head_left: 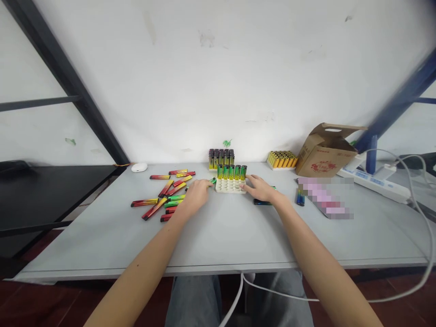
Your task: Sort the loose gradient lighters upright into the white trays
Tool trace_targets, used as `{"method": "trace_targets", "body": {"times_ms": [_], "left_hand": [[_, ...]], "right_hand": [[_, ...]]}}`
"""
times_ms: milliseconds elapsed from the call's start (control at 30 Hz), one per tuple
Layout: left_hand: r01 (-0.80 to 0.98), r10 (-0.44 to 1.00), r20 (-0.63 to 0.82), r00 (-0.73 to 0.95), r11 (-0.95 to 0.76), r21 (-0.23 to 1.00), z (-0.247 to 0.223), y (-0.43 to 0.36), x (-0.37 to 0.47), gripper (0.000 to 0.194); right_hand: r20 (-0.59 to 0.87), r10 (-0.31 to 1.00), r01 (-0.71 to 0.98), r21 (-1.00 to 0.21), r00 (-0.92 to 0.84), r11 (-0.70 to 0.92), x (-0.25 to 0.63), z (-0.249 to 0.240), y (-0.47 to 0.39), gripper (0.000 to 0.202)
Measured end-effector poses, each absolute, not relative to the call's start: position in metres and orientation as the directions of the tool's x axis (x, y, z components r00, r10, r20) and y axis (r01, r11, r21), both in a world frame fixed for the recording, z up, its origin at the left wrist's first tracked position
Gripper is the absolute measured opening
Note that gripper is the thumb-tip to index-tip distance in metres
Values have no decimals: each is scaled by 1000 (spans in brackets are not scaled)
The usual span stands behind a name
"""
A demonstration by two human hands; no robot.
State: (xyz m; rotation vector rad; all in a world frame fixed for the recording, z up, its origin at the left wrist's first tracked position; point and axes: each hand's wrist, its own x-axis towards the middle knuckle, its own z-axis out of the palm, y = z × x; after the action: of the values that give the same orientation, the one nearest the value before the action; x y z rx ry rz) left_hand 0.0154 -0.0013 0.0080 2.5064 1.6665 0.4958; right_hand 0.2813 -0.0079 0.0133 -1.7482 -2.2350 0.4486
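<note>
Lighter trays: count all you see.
3: front tray touching the right hand, rear tray behind it near the wall, third tray beside the cardboard box.

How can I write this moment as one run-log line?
left hand: holds green stick | right hand: touches tray at right side | tray: five green-yellow sticks upright, far row | cardboard box: flap up
</note>
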Motion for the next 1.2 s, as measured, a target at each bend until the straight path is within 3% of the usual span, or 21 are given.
{"method": "trace_targets", "body": {"times_ms": [333, 467, 600, 667, 733, 867, 1000, 1200], "left_hand": [[887, 932, 281, 228, -317, 334, 12, -2, 17, 45], [794, 890, 434, 138, -361, 488, 16, 8, 6, 45], [524, 802, 587, -108, -456, 719, 24, 16, 0, 39], [365, 786, 597, -162, -514, 776, 29, 14, 5, 37], [233, 772, 619, -145, -581, 780, 32, 6, 17, 37], [27, 782, 623, -29, -623, 782, 31, -12, 44, 37], [-83, 788, 616, 20, -612, 786, 23, -22, 57, 37], [-51, 814, 579, 53, -576, 816, 17, -24, 60, 37]], "right_hand": [[63, 976, 833, -513, -206, 209, 281, 16, -9, 63], [114, 984, 789, -588, -135, 177, 283, 17, -9, 68], [361, 931, 724, -657, 56, 211, 283, 22, -7, 65], [537, 831, 662, -676, 142, 323, 280, 28, -10, 58], [614, 766, 567, -706, 190, 425, 275, 37, -16, 51], [507, 861, 307, -823, 20, 478, 257, 47, -29, 44], [392, 915, 210, -890, -101, 404, 234, 38, -33, 38], [433, 901, 132, -895, 23, 426, 217, 23, -26, 32]]}}
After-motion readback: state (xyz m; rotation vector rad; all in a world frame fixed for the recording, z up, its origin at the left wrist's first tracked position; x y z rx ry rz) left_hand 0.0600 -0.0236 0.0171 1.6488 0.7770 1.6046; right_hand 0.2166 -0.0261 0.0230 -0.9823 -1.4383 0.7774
